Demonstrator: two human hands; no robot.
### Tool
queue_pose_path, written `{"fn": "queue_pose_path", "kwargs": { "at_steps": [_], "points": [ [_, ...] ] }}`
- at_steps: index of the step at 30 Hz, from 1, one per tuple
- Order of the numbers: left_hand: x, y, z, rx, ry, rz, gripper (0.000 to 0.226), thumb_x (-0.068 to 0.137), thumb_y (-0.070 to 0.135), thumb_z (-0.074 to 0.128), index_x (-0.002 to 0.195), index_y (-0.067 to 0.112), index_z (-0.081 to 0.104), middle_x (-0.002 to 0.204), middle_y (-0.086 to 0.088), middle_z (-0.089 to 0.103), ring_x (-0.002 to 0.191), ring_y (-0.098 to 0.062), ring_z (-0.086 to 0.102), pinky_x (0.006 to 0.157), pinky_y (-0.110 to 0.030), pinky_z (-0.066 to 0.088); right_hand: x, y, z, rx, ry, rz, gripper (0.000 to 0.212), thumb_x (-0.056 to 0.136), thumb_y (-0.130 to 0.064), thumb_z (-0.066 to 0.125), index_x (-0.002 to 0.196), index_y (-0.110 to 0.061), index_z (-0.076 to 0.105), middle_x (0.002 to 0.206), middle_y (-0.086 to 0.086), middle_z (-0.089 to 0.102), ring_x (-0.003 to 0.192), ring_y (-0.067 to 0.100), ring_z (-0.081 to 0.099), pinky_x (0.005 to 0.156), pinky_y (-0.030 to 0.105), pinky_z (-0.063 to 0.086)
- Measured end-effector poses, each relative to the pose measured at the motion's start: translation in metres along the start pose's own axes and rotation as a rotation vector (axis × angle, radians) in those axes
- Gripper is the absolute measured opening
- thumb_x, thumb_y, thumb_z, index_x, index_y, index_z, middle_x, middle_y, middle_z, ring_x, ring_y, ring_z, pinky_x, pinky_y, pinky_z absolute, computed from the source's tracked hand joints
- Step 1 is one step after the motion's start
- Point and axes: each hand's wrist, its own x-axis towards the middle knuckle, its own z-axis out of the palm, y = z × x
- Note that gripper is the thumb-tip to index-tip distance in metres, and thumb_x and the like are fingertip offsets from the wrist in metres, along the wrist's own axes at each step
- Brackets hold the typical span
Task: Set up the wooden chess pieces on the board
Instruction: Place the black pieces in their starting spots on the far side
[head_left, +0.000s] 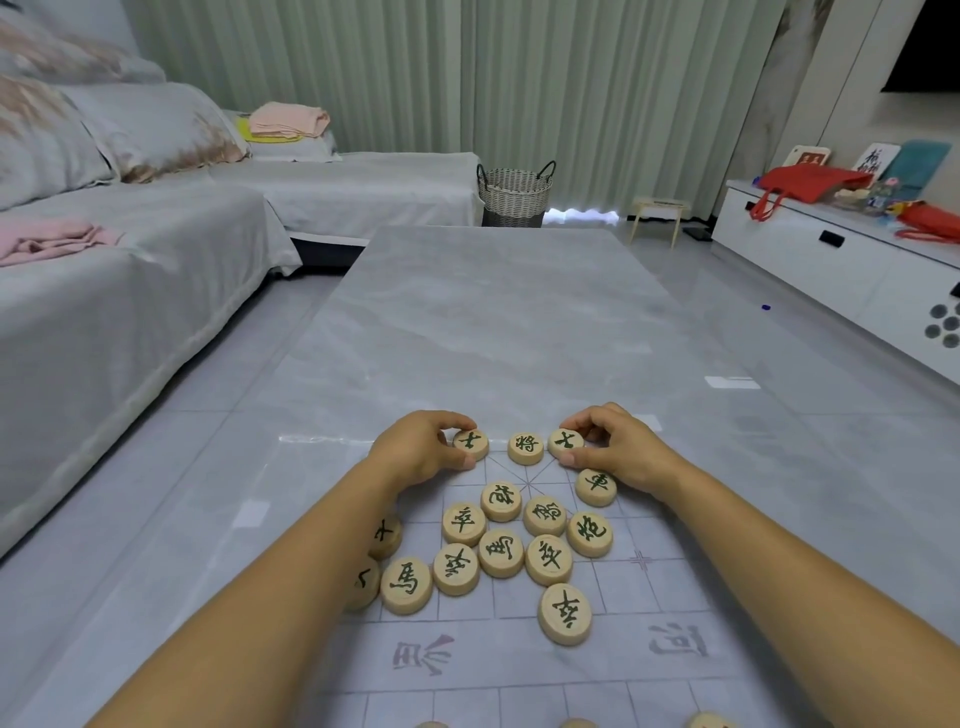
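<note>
A thin translucent chess board sheet (519, 660) with faint red lines lies on the grey table. My left hand (421, 449) pinches a round wooden piece with a green character (471, 443) on the far row. My right hand (621, 447) pinches a matching piece (565, 442) on the same row. Between them stands a third piece (525, 448), untouched. Several more green-lettered wooden pieces lie in a loose cluster (501, 551) nearer to me; two of them are partly hidden under my left forearm. One piece (564, 613) sits alone closer to the board's middle.
The grey marble-look table (493, 322) stretches away beyond the board. The tops of a few more pieces (709, 721) peek in at the bottom edge. A grey sofa (130, 249) lies to the left, a woven basket (515, 193) behind the table, a white cabinet (831, 260) to the right.
</note>
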Motion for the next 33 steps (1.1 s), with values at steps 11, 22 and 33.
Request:
{"fn": "queue_pose_path", "kwargs": {
  "at_steps": [11,22,33],
  "points": [
    [0.0004,0.009,0.0048,0.004,-0.039,0.014,0.046,0.078,0.024,0.072,0.12,0.028,0.057,0.087,0.0,0.053,0.08,-0.017,0.048,0.077,-0.026,0.038,-0.0001,-0.0002,-0.0009,0.002,-0.007,0.004,0.033,0.075,-0.019,0.076,0.105,-0.017,0.062,0.097,-0.009,0.047,0.087,0.006,0.046,0.07,0.007,0.039],
    [-0.0004,0.0093,0.0053,0.004,-0.029,0.026,0.045,0.079,0.024,0.071,0.122,0.029,0.056,0.091,-0.001,0.051,0.083,-0.018,0.048,0.08,-0.029,0.04,-0.002,-0.0021,-0.0005,0.001,0.002,0.005,0.033,0.074,-0.02,0.075,0.104,-0.017,0.062,0.094,-0.011,0.046,0.088,0.008,0.046,0.073,0.012,0.04],
    [-0.0009,0.0075,0.0065,-0.005,-0.022,0.042,0.05,0.078,0.024,0.072,0.124,0.027,0.054,0.085,0.001,0.049,0.08,-0.018,0.047,0.076,-0.026,0.038,-0.0019,-0.004,-0.0019,-0.004,-0.019,0.027,0.04,0.075,-0.023,0.075,0.111,-0.017,0.059,0.102,-0.004,0.047,0.093,0.01,0.047,0.073,0.011,0.039]
  ]
}}
